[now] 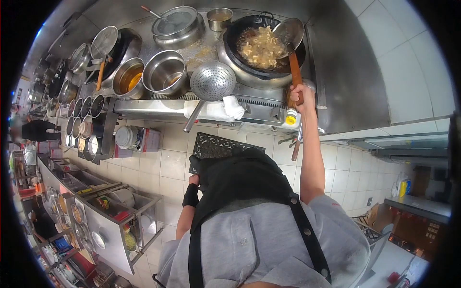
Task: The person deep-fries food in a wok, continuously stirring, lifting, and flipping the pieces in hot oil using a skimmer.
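My right hand (300, 96) is wrapped round the wooden handle of a wide, round metal skimmer (294, 33). The skimmer's head rests over the right side of a dark wok (234, 42). Pale, curled pieces of food (261, 48) lie in bubbling dark liquid inside that wok. Down at my side, my left hand (194, 180) is close to the black apron (235, 180), with a black band on the wrist. Its fingers are mostly hidden, and I see nothing held there.
A perforated ladle (212, 80) lies at the stove's front, by a white cloth (218, 109). Left of it stand a steel pot (164, 72) and a pot of amber liquid (128, 78). A yellow-capped bottle (291, 116) is below my right hand. A black mat (225, 145) covers some floor.
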A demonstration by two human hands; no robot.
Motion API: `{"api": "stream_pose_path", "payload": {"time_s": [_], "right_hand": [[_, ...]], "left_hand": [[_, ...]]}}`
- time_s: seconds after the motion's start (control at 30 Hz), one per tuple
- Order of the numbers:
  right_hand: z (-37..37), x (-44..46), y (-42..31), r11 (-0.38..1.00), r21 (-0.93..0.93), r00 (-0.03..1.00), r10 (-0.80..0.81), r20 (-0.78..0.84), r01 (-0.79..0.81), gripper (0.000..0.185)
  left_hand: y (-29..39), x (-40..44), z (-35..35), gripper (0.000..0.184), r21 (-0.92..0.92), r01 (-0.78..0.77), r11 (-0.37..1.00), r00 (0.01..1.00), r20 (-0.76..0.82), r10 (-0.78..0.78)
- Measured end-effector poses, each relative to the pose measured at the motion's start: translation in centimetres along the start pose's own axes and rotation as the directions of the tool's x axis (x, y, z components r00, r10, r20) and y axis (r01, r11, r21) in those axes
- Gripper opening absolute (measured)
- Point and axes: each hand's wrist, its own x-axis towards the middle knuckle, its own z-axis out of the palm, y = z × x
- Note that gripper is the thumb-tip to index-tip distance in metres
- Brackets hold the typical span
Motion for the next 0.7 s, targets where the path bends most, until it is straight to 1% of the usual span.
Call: {"api": "stream_pose_path", "payload": {"time_s": [0.07,0.1,0.2,0.23,0.3,0.37,0.4,0.47,0.57,0.6,0.63,0.7], "right_hand": [[-1.5,1.8,0.1,0.992,0.077,0.989,0.090,0.120,-0.099,0.012],[-1.6,1.9,-0.1,0.986,0.086,0.977,0.123,0.175,-0.139,0.013],[-1.8,1.6,-1.1,0.979,0.108,0.965,0.145,0.217,-0.171,0.021],[-1.5,1.1,-1.4,0.989,0.081,0.967,0.099,0.234,-0.121,0.030],[-0.9,0.0,-2.4,0.994,-0.021,0.970,0.109,0.216,-0.107,0.035],[-0.7,-1.2,-3.2,0.989,-0.125,0.980,0.094,0.177,-0.072,0.036],[-0.5,-2.0,-3.6,0.975,-0.218,0.988,0.070,0.135,-0.039,0.034],[0.1,-4.0,-4.2,0.915,-0.402,0.998,0.013,0.060,0.012,0.030],[1.7,-7.5,-4.2,0.801,-0.584,0.990,-0.132,0.042,0.132,0.021],[2.4,-8.6,-4.1,0.801,-0.580,0.987,-0.154,0.038,0.147,0.021],[3.2,-9.6,-4.1,0.801,-0.575,0.983,-0.178,0.036,0.166,0.022],[4.0,-10.6,-3.7,0.785,-0.584,0.973,-0.225,0.044,0.208,0.023]], "left_hand": [[-0.7,0.2,1.0,0.024,-0.005,-0.006,1.000,1.000,-0.016,0.006],[-0.8,0.1,1.3,0.025,-0.008,-0.008,1.000,1.000,-0.023,0.007],[-1.1,-0.5,1.9,0.026,-0.320,0.057,0.946,0.995,-0.057,-0.079],[-0.8,-0.8,1.5,0.026,-0.256,0.054,0.965,0.997,-0.046,-0.068],[-0.1,-1.2,0.6,0.028,-0.124,0.040,0.991,0.999,-0.019,-0.043],[-0.6,-1.1,1.3,0.029,-0.144,0.028,0.989,0.999,-0.041,-0.035],[-0.8,-1.0,1.6,0.030,-0.154,0.023,0.988,0.998,-0.052,-0.031],[-0.8,-0.9,1.5,0.031,-0.185,0.048,0.982,0.998,-0.017,-0.052],[0.1,-1.3,0.7,0.032,-0.190,0.076,0.979,0.997,0.007,-0.076],[0.6,-1.7,0.0,0.033,-0.184,0.082,0.980,0.997,0.009,-0.082],[0.7,-1.7,-0.1,0.031,-0.165,0.090,0.982,0.995,0.046,-0.083],[0.4,-1.3,0.7,0.029,-0.175,0.057,0.983,0.998,-0.024,-0.062]]}}
